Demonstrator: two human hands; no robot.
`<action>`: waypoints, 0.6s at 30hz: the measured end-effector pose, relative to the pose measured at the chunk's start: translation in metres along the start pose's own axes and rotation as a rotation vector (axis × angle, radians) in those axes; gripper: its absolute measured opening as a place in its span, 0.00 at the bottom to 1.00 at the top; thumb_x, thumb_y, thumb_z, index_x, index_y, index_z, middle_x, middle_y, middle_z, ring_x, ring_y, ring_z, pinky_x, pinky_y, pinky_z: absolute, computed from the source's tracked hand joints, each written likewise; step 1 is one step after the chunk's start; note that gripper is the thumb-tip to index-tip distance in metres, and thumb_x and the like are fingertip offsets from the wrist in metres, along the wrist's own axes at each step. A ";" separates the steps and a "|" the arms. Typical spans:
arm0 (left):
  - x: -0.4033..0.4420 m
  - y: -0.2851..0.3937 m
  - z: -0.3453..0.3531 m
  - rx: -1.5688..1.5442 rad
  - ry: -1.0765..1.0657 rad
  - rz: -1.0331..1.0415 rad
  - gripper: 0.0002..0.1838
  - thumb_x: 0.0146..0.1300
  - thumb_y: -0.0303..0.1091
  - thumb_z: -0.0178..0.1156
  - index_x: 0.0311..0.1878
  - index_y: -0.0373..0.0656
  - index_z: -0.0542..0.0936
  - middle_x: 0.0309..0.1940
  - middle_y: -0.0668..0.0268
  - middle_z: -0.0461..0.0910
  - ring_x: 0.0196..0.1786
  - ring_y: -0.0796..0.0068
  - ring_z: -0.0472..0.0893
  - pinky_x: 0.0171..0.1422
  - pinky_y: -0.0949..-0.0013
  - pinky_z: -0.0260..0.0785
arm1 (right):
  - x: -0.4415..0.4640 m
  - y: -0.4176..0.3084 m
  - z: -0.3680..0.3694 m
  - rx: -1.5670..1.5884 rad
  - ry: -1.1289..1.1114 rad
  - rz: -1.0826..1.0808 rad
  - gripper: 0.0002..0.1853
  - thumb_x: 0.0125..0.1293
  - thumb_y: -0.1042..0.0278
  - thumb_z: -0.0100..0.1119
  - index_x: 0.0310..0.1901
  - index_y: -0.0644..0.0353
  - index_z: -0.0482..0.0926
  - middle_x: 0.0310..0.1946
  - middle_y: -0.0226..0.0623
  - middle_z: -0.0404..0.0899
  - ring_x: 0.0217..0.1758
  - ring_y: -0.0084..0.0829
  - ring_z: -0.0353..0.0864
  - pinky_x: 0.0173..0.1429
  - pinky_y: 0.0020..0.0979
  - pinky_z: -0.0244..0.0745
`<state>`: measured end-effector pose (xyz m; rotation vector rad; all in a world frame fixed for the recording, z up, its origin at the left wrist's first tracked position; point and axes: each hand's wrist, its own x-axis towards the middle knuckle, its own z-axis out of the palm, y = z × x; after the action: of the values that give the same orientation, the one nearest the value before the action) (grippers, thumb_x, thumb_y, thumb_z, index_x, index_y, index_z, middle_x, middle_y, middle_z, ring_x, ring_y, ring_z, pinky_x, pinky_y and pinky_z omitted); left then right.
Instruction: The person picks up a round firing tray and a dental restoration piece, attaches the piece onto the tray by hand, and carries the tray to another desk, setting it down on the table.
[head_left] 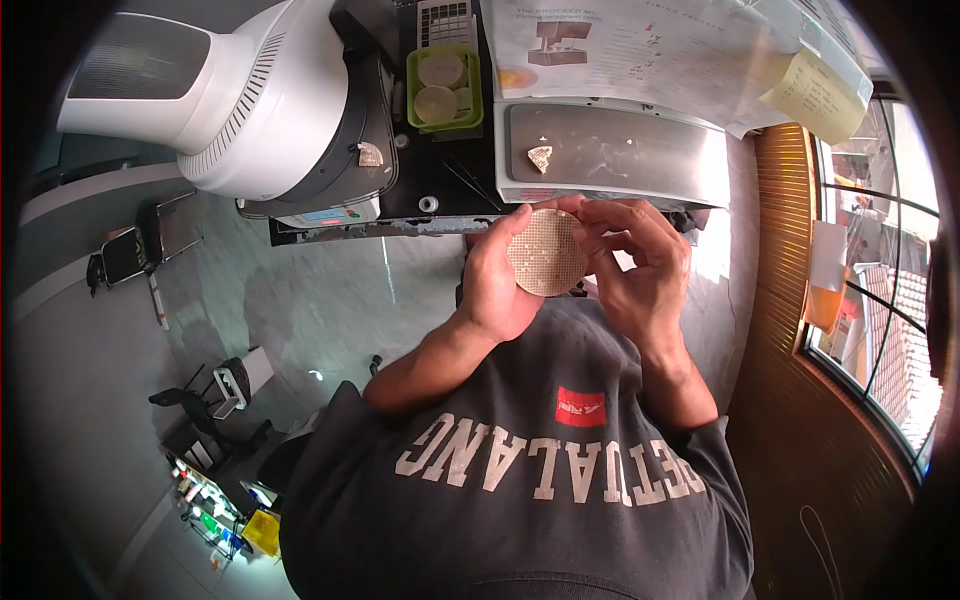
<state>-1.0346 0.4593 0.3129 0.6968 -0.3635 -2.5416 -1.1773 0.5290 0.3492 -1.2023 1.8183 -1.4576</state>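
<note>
A round beige honeycomb disc [546,255], with a fine grid over its face, is held up in front of my chest. My left hand [494,284] wraps the disc's left side, thumb along the upper left rim. At the right rim, my right hand [645,268] has thumb and forefinger closed on the edge; whether a tiny item sits between those fingertips cannot be seen. Just beyond the hands, a broken honeycomb piece [540,158] lies on a metal plate [610,140]. A wedge-shaped piece [370,154] rests beside the white machine.
A white rounded machine [290,110] fills the upper left. Behind the black bench strip stands a green container [412,90] with round discs. Dark tweezers [470,184] and a small metal ring [428,204] lie near the bench edge. A window [880,260] is at the right.
</note>
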 end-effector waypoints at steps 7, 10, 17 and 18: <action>0.000 0.006 0.007 -0.084 0.021 -0.064 0.27 0.79 0.52 0.45 0.64 0.38 0.77 0.56 0.59 0.84 0.59 0.64 0.83 0.64 0.56 0.77 | 0.004 0.001 0.000 -0.003 -0.013 0.011 0.15 0.61 0.83 0.69 0.48 0.58 0.90 0.38 0.35 0.87 0.36 0.25 0.87 0.39 0.28 0.86; 0.002 0.005 0.000 -0.119 0.003 -0.089 0.27 0.79 0.51 0.45 0.66 0.39 0.77 0.60 0.57 0.82 0.63 0.61 0.82 0.69 0.53 0.73 | 0.006 0.003 0.000 -0.036 -0.036 -0.001 0.14 0.61 0.82 0.70 0.48 0.58 0.90 0.38 0.35 0.86 0.34 0.26 0.86 0.38 0.28 0.84; 0.002 0.000 -0.006 -0.069 0.073 -0.049 0.28 0.79 0.50 0.44 0.68 0.38 0.76 0.61 0.56 0.82 0.65 0.60 0.81 0.72 0.54 0.71 | 0.008 0.000 0.005 -0.132 -0.041 -0.038 0.12 0.62 0.80 0.70 0.47 0.59 0.90 0.36 0.38 0.85 0.32 0.29 0.85 0.35 0.28 0.80; 0.002 0.000 -0.005 -0.072 0.054 -0.048 0.27 0.80 0.49 0.44 0.67 0.38 0.76 0.60 0.58 0.82 0.64 0.61 0.81 0.71 0.54 0.71 | 0.007 0.000 0.006 -0.141 -0.033 -0.039 0.11 0.62 0.80 0.71 0.46 0.58 0.90 0.36 0.38 0.85 0.31 0.29 0.85 0.34 0.29 0.80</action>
<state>-1.0329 0.4576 0.3077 0.7534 -0.2386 -2.5609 -1.1761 0.5201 0.3483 -1.3295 1.9116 -1.3407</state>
